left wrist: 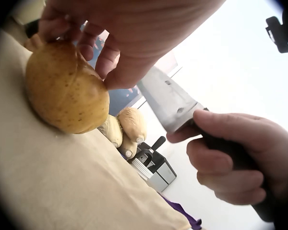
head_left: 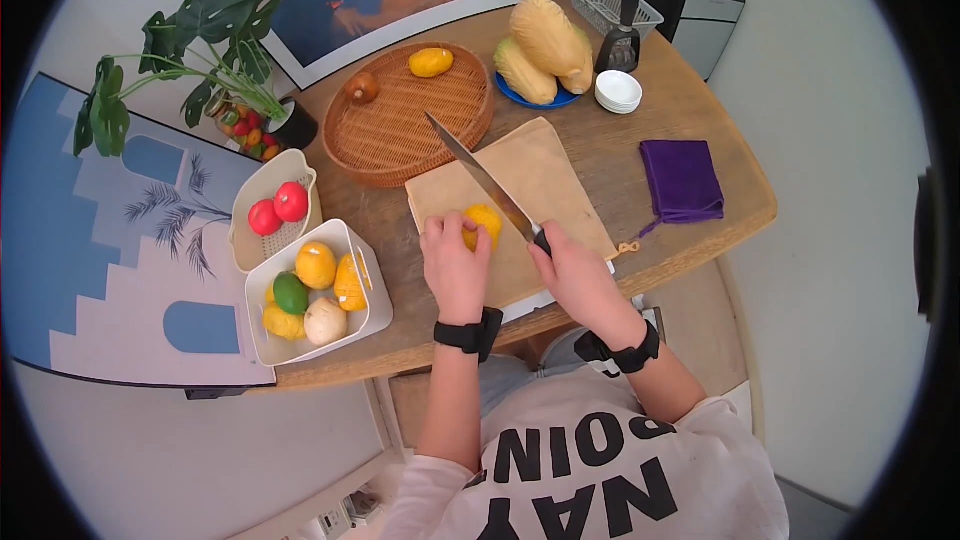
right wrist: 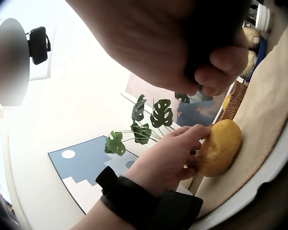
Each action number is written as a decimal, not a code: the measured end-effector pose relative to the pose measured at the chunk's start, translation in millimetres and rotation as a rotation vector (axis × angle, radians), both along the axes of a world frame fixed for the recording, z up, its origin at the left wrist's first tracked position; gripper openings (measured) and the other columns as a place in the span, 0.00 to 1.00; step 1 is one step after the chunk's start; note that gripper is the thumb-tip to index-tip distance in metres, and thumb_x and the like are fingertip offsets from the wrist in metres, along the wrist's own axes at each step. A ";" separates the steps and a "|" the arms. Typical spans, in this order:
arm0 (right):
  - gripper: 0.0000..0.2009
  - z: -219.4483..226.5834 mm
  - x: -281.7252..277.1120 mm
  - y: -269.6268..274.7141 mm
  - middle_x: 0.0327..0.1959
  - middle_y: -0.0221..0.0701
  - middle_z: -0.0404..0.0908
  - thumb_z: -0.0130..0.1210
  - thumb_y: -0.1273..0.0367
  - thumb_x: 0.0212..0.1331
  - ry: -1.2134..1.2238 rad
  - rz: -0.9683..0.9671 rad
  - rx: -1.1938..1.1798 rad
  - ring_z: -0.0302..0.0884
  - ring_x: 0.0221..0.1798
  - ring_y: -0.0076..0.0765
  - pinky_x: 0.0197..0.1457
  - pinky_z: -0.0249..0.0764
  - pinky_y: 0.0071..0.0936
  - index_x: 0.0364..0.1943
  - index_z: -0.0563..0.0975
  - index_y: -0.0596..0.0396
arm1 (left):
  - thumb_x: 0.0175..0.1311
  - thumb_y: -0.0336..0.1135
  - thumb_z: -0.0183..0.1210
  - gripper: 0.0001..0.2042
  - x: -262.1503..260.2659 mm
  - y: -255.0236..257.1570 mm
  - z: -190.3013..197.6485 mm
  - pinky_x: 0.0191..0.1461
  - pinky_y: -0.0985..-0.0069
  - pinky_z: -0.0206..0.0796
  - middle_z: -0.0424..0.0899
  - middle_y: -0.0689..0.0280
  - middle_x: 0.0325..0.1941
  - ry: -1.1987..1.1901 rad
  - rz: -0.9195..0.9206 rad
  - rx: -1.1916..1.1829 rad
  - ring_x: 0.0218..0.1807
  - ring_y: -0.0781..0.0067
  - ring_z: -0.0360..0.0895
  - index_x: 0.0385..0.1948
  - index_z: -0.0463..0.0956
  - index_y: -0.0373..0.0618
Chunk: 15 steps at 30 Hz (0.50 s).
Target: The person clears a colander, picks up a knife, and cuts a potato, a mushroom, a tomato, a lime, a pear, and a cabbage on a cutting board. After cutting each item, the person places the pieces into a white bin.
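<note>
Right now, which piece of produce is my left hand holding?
The yellow piece beside the knife. Only that one is in your left hand; those in the white bin and wicker tray lie untouched.

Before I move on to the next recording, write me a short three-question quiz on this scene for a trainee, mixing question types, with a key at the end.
1. Multiple choice: which hand holds the knife? A) the left; B) the right; C) both.
2. True or false: the yellow item being held rests on the purple cloth.
3. Count: how many red items lie in the cream basket?

Key:
1. B, the right hand.
2. False; it rests on the tan mat, held by the left hand.
3. Two.
</note>
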State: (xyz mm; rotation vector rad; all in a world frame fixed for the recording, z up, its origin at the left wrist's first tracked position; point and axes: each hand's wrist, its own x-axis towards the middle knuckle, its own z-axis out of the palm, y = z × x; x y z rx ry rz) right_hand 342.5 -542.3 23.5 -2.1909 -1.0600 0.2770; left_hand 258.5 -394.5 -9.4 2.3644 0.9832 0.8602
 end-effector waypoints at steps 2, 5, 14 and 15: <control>0.11 -6.6 1.1 2.6 0.26 0.51 0.80 0.53 0.64 0.70 -0.011 0.022 0.004 0.80 0.34 0.63 0.35 0.74 0.54 0.41 0.68 0.59 | 0.57 0.33 0.65 0.08 1.3 -1.2 2.0 0.49 0.59 0.69 0.74 0.59 0.41 0.018 -0.004 -0.007 0.47 0.51 0.74 0.34 0.76 0.47; 0.11 -21.6 5.5 6.8 0.28 0.54 0.79 0.54 0.65 0.69 -0.018 0.040 -0.032 0.78 0.35 0.66 0.36 0.72 0.55 0.42 0.68 0.59 | 0.57 0.33 0.65 0.08 3.5 -0.1 -0.5 0.48 0.59 0.69 0.74 0.58 0.40 0.026 -0.023 0.037 0.46 0.51 0.73 0.34 0.75 0.47; 0.12 -24.2 4.9 7.1 0.27 0.54 0.79 0.53 0.64 0.70 0.015 0.037 -0.017 0.79 0.35 0.65 0.35 0.72 0.54 0.42 0.68 0.59 | 0.55 0.31 0.63 0.07 1.0 1.5 -4.0 0.47 0.58 0.68 0.74 0.58 0.40 0.005 -0.025 0.051 0.44 0.50 0.72 0.34 0.75 0.47; 0.12 -20.8 3.9 4.9 0.27 0.53 0.79 0.53 0.64 0.70 0.032 0.027 -0.018 0.79 0.35 0.65 0.35 0.72 0.54 0.42 0.68 0.59 | 0.55 0.30 0.63 0.07 -0.3 0.9 -4.4 0.47 0.58 0.68 0.74 0.58 0.40 0.007 -0.016 0.046 0.44 0.50 0.72 0.34 0.75 0.47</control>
